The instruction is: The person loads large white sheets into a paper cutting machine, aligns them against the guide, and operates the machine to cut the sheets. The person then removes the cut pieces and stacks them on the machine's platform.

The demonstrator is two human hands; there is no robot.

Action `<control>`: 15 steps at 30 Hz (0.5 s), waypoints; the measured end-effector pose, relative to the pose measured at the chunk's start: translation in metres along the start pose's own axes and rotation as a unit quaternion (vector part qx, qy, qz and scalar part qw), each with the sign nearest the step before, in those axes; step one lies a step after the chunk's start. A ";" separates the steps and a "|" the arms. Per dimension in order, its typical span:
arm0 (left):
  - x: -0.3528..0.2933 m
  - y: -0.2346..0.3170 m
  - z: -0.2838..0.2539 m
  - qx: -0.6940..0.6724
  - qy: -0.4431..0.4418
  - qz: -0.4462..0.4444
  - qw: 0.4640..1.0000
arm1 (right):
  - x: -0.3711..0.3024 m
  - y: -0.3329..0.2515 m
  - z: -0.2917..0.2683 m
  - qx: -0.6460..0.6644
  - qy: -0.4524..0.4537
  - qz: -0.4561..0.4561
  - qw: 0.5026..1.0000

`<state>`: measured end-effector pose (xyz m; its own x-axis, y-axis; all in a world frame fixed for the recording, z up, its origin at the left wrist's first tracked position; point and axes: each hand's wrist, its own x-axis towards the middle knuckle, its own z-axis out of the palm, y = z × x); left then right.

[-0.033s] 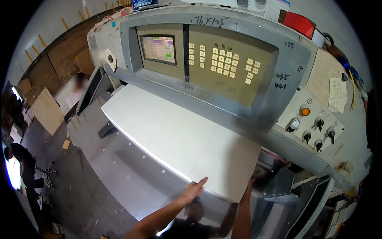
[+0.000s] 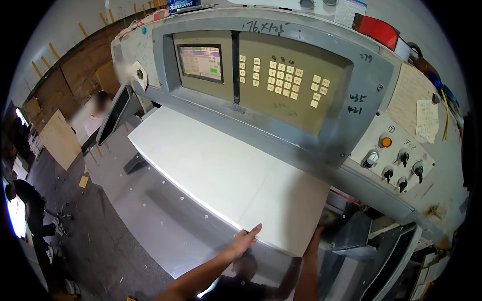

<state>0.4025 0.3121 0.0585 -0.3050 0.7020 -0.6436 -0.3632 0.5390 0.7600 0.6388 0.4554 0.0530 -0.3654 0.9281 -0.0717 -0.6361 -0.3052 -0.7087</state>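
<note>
A wide stack of white sheets [image 2: 216, 165] lies on the metal table of a grey machine, under its control panel. My left hand [image 2: 244, 241] is at the stack's near edge, thumb resting on the top sheet and fingers closed against the front side, partly hidden. Along the right end of the stack, my right hand [image 2: 314, 242] presses with fingers stretched out; much of it is shaded or behind the corner. Faint creases or lines cross the top sheet near my left hand.
Above the stack are a screen [image 2: 200, 62] and a keypad [image 2: 285, 80]. Knobs and an orange button [image 2: 385, 142] sit at the right. The shiny metal table [image 2: 165, 220] curves toward me. A dark-framed guard [image 2: 114, 114] stands left; other people are in the left background.
</note>
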 end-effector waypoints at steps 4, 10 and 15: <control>-0.011 0.033 0.026 0.116 -0.005 0.014 0.993 | 0.041 0.027 -0.109 -0.068 0.038 -0.094 0.992; -0.023 0.027 0.016 0.131 0.090 0.073 0.985 | 0.011 -0.014 -0.049 0.094 0.080 -0.017 0.992; -0.037 0.042 0.007 0.174 0.063 0.038 0.982 | -0.074 -0.033 -0.116 0.049 -0.047 -0.178 0.982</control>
<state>0.4048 0.3121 0.1154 -0.4348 0.6951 -0.5725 -0.0180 0.6289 0.7772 0.7652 0.4217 0.0003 -0.1662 0.9574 0.2360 -0.7952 0.0114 -0.6062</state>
